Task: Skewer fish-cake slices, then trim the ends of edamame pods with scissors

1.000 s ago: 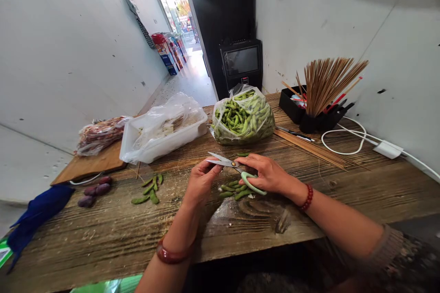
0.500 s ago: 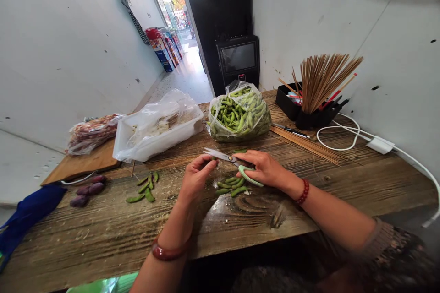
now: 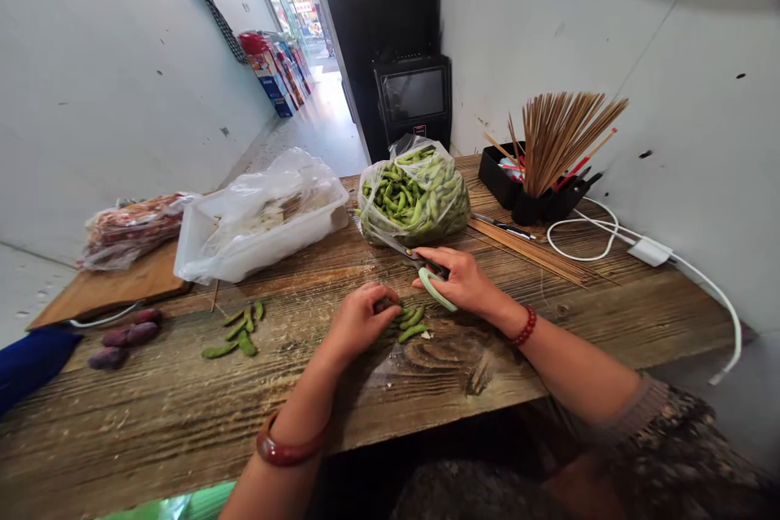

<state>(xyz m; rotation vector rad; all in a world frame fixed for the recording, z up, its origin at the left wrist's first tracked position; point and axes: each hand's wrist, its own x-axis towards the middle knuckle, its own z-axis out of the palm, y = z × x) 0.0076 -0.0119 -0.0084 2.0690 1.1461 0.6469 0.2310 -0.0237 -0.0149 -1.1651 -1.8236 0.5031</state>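
Note:
My right hand (image 3: 460, 280) grips a pair of scissors by the pale green handles (image 3: 437, 290); the blades point up and left toward the bag. My left hand (image 3: 362, 317) is lowered to the tabletop, its fingers curled around an edamame pod (image 3: 383, 305) that is mostly hidden by them. Right beside these fingers lies a small pile of edamame pods (image 3: 413, 323). Farther left, a second small group of pods (image 3: 237, 331) rests on the wood. Behind both hands stands a clear plastic bag (image 3: 460, 207) full of edamame.
A white tub (image 3: 262, 252) with plastic over it stands left of the bag. Beyond it, bagged meat (image 3: 137, 231) sits on a cutting board (image 3: 115, 288). Purple tubers (image 3: 131, 333) lie nearby. Loose skewers (image 3: 530, 252), a black holder (image 3: 530, 207) and a white cable (image 3: 652, 252) occupy the right.
My left hand has come down from beside the scissor blades to the near pile of pods. The scissors in my right hand have tilted more upward, away from the left hand. The view has shifted slightly.

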